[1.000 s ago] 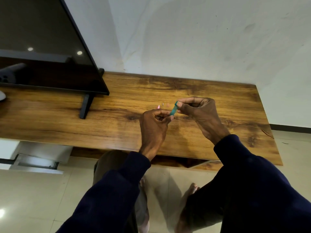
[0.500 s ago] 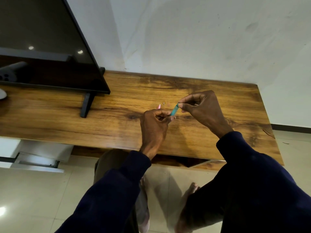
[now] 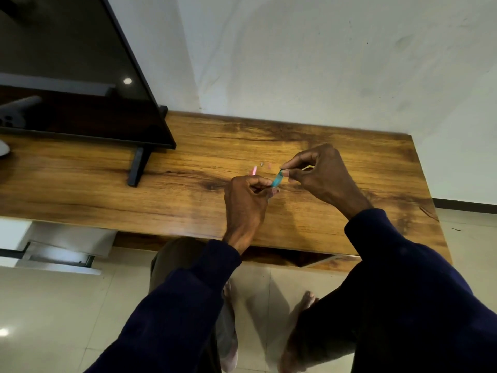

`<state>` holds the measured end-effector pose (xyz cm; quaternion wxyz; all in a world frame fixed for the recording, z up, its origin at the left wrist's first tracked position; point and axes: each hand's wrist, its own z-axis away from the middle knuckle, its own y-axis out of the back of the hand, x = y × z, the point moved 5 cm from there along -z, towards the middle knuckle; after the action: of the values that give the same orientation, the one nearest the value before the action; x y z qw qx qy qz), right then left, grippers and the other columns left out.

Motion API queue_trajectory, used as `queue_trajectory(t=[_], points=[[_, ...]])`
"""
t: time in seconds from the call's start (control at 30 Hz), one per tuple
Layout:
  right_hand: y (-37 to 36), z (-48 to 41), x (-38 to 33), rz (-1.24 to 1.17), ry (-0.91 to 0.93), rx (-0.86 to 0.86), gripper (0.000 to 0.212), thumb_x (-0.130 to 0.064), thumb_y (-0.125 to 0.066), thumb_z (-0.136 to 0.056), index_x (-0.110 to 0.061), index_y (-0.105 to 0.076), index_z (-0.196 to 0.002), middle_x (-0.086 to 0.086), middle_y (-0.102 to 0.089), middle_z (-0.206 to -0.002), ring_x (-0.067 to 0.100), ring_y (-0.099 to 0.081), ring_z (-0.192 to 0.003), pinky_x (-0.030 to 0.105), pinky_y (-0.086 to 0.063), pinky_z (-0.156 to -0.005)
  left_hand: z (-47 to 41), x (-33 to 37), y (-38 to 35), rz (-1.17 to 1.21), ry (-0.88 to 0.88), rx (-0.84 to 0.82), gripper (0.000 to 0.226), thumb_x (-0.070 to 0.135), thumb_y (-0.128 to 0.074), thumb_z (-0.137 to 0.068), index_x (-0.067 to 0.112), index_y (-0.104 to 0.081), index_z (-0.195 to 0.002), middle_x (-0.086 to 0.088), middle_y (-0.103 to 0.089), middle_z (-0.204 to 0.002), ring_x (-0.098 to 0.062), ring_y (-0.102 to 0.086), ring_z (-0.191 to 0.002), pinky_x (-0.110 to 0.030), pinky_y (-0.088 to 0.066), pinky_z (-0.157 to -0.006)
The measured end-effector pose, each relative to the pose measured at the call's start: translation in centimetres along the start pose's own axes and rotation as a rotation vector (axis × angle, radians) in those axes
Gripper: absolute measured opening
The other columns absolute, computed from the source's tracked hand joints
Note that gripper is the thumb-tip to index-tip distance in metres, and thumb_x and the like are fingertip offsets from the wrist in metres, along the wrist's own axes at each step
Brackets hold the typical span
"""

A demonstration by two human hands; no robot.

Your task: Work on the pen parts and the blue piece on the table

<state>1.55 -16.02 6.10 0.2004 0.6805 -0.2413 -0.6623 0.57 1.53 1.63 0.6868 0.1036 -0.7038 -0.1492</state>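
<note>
A small teal stick-shaped piece [image 3: 277, 179] is held between both hands above a wooden table [image 3: 188, 200]. My right hand [image 3: 320, 173] pinches its upper end between thumb and forefinger. My left hand [image 3: 247, 200] grips its lower end with curled fingers; what else sits inside that hand is hidden. Just beyond the left hand lie a small pink piece [image 3: 253, 172] and two tiny bits [image 3: 262, 164] on the tabletop.
A black flat screen [image 3: 80, 84] on a dark foot [image 3: 138, 168] stands at the table's left. A white wall runs behind. Below the table edge are a tiled floor, a white drawer unit [image 3: 53, 254] and my bare feet.
My right hand has lifted slightly and turned, its fingers more arched over the teal piece. The left hand has stayed where it was.
</note>
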Motion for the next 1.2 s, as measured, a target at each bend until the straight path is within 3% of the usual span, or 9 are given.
queue_trajectory(t=[0.1,0.27,0.43,0.63,0.77,0.87,0.97,1.1,1.2], points=[[-0.4,0.1,0.5,-0.003,-0.005,-0.017,0.008,-0.011,-0.083,-0.085,-0.014,-0.082,-0.093,-0.009,-0.077,-0.085,0.000,-0.073,-0.079,0.017,-0.058,-0.069,0.0,-0.1,-0.3,0.009,0.002,-0.012,0.025,0.012,-0.084,-0.083,0.011,-0.078,-0.107,-0.002,-0.079,-0.106,-0.003,-0.073,-0.094,-0.019,-0.060,-0.082],[-0.5,0.0,2.6,-0.184,-0.116,0.098,0.011,-0.010,-0.084,-0.085,-0.009,-0.080,-0.095,0.002,-0.079,-0.083,0.011,-0.076,-0.073,0.021,-0.059,-0.063,-0.5,0.1,-0.6,0.030,0.021,-0.064,0.027,0.016,-0.084,-0.083,0.012,-0.077,-0.109,0.004,-0.078,-0.100,0.001,-0.073,-0.086,-0.015,-0.060,-0.073],[-1.3,-0.9,5.5,0.011,-0.220,0.099,0.009,-0.009,-0.082,-0.085,-0.011,-0.081,-0.094,0.002,-0.077,-0.087,0.013,-0.074,-0.079,0.027,-0.063,-0.073,-1.4,-1.0,1.4,-0.071,0.051,0.024,0.018,0.013,-0.082,-0.086,0.016,-0.077,-0.103,0.006,-0.075,-0.094,-0.002,-0.071,-0.086,-0.016,-0.059,-0.075],[-2.2,-0.7,7.0,0.101,-0.249,0.109,0.010,-0.013,-0.082,-0.087,-0.014,-0.080,-0.096,-0.003,-0.073,-0.089,-0.003,-0.064,-0.079,0.000,-0.045,-0.062,-2.7,-2.3,2.3,-0.246,0.094,0.039,0.013,0.018,-0.083,-0.087,0.014,-0.073,-0.095,0.001,-0.075,-0.086,0.000,-0.069,-0.070,-0.009,-0.053,-0.057],[-2.7,-1.3,6.2,0.148,-0.224,0.136,0.011,-0.011,-0.081,-0.087,-0.012,-0.079,-0.099,-0.005,-0.070,-0.090,-0.006,-0.060,-0.073,-0.002,-0.043,-0.060,-3.0,-2.2,1.5,-0.392,0.046,-0.009,0.022,0.027,-0.085,-0.084,0.012,-0.074,-0.096,-0.005,-0.076,-0.090,-0.014,-0.073,-0.080,-0.036,-0.063,-0.073],[-3.5,-2.2,4.8,0.194,-0.145,0.154,0.012,-0.012,-0.079,-0.089,-0.011,-0.079,-0.101,-0.008,-0.067,-0.093,-0.008,-0.057,-0.074,-0.004,-0.042,-0.063,-3.2,-2.1,1.2,-0.489,0.049,-0.030,0.028,0.031,-0.085,-0.084,0.010,-0.074,-0.098,-0.007,-0.076,-0.091,-0.020,-0.073,-0.087,-0.043,-0.061,-0.081],[-4.7,-3.4,3.3,0.220,-0.064,0.165,0.009,-0.014,-0.079,-0.089,-0.011,-0.080,-0.097,-0.005,-0.070,-0.091,-0.003,-0.059,-0.075,0.003,-0.045,-0.066,-3.3,-1.8,1.1,-0.550,0.045,-0.018,0.029,0.030,-0.084,-0.085,0.009,-0.073,-0.102,-0.008,-0.075,-0.094,-0.024,-0.073,-0.091,-0.044,-0.060,-0.085],[-6.2,-4.2,2.6,0.323,-0.076,0.206,0.006,-0.018,-0.076,-0.091,-0.014,-0.080,-0.093,0.007,-0.072,-0.099,0.020,-0.059,-0.107,0.035,-0.056,-0.077,-3.4,-2.3,1.1,-0.529,0.068,-0.037,0.022,0.026,-0.080,-0.090,0.009,-0.072,-0.103,-0.008,-0.073,-0.096,-0.025,-0.071,-0.096,-0.044,-0.059,-0.090],[-6.8,-4.2,2.3,0.407,-0.096,0.230,0.011,-0.021,-0.077,-0.090,-0.010,-0.079,-0.092,0.010,-0.070,-0.099,0.028,-0.053,-0.118,0.039,-0.054,-0.076,-3.4,-2.8,1.6,-0.437,0.103,-0.020,0.018,0.024,-0.081,-0.089,0.011,-0.074,-0.098,-0.004,-0.074,-0.090,-0.022,-0.072,-0.091,-0.040,-0.060,-0.088]])
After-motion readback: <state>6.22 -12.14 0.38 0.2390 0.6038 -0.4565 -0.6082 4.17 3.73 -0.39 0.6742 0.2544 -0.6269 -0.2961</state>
